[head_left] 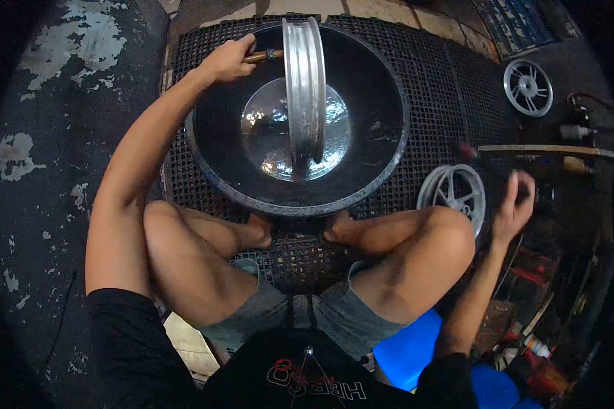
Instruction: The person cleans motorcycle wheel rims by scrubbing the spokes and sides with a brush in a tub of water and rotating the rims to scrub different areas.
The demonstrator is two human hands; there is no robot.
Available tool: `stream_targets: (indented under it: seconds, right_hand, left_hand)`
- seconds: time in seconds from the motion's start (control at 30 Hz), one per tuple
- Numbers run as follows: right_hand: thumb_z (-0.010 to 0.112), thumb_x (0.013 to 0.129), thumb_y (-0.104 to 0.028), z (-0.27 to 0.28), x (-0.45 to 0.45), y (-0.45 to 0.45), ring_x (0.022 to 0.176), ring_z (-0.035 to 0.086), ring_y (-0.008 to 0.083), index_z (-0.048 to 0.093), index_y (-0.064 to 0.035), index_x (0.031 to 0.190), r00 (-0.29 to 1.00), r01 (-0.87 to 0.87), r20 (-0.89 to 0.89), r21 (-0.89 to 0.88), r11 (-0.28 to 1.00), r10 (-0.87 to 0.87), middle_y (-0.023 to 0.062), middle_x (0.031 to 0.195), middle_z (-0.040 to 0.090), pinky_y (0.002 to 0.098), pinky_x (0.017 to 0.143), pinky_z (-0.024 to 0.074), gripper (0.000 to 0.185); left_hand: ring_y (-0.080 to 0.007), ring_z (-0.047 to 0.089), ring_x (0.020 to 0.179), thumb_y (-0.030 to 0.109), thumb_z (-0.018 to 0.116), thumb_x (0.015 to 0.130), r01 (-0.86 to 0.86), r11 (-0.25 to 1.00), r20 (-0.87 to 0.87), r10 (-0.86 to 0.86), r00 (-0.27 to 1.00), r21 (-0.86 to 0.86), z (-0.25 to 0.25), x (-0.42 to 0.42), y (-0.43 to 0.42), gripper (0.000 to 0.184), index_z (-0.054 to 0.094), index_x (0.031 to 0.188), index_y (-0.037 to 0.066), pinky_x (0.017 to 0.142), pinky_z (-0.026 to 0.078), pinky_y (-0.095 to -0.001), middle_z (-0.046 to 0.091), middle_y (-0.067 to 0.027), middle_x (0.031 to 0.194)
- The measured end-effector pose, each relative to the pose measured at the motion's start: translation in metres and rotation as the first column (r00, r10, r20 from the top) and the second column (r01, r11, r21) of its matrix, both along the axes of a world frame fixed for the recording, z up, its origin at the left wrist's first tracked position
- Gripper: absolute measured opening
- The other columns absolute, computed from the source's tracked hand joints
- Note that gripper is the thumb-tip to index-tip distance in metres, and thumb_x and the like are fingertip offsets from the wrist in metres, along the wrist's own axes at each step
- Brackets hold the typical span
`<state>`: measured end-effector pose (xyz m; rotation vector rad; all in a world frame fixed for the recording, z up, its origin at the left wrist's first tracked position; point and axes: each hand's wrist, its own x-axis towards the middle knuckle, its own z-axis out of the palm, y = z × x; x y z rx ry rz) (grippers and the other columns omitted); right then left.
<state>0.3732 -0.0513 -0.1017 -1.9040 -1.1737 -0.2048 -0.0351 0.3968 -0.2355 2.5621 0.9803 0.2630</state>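
Observation:
My left hand [229,60] is closed around a short brownish rod [258,57] that meets the near side of a silver wheel rim [305,88]. The rim stands upright, edge-on to me, its lower part in a round black tub [208,178] with shiny liquid at the bottom. Out to the right, my right hand [514,208] has curled fingers and is slightly blurred. Beside it, a dark smeared shape with a reddish end [465,150] seems to extend from the fingers; its kind is unclear.
A spoked silver wheel [462,191] lies by my right knee, and another wheel [528,87] is farther back. A wooden strip [546,148] and cluttered tools line the right side. Black grid matting [426,68] lies under the tub. A worn dark surface [41,170] is at left.

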Motion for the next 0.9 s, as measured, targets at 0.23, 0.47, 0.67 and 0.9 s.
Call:
stream_targets:
  seconds: [0.23,0.47,0.67,0.9]
  right_hand:
    - [0.062,0.099,-0.017,-0.054,-0.056,0.214,0.102,0.065,0.0174,0.067,0.0005,0.117,0.717,-0.696,-0.316,-0.375,0.612,0.622,0.0105,0.112,0.070,0.0319,0.089,0.0507,0.026]
    - [0.063,0.095,-0.023,-0.220,-0.065,0.300,0.093,0.070,0.0339,0.068,-0.0097,0.117,0.692,-0.660,-0.321,-0.644,0.386,0.647,0.0170,0.100,0.072,0.0425,0.083,0.0542,0.026]
    - [0.060,0.096,-0.028,-0.231,-0.082,0.300,0.097,0.067,0.0399,0.066,-0.0090,0.119,0.752,-0.593,-0.221,-0.639,0.490,0.621,0.0211,0.103,0.070,0.0476,0.083,0.0532,0.030]
    - [0.061,0.096,-0.027,-0.233,-0.081,0.297,0.099,0.069,0.0374,0.067,-0.0075,0.117,0.710,-0.653,-0.267,-0.596,0.468,0.652,0.0205,0.105,0.071,0.0436,0.087,0.0537,0.029]
  left_hand:
    - [-0.0418,0.068,0.092,0.016,0.071,0.075,-0.012,0.997,-0.107,0.003,0.994,-0.079,0.006,0.006,-0.003,0.033,0.067,0.103,0.001,0.083,0.053,-0.0459,0.070,-0.0237,0.093]
    - [-0.0394,0.069,0.088,0.021,0.071,0.074,-0.080,0.995,-0.218,0.067,0.974,-0.053,0.017,0.009,-0.005,0.034,0.071,0.104,0.005,0.081,0.054,-0.0484,0.072,-0.0215,0.094]
    - [-0.0411,0.067,0.091,0.020,0.072,0.074,-0.035,0.999,-0.215,0.037,0.976,0.015,0.014,0.007,-0.006,0.034,0.066,0.102,0.003,0.081,0.053,-0.0514,0.070,-0.0212,0.093]
    - [-0.0438,0.067,0.089,0.019,0.071,0.077,-0.021,1.000,-0.099,0.022,0.995,0.002,0.010,0.007,0.000,0.036,0.060,0.107,0.003,0.079,0.052,-0.0537,0.069,-0.0247,0.089]
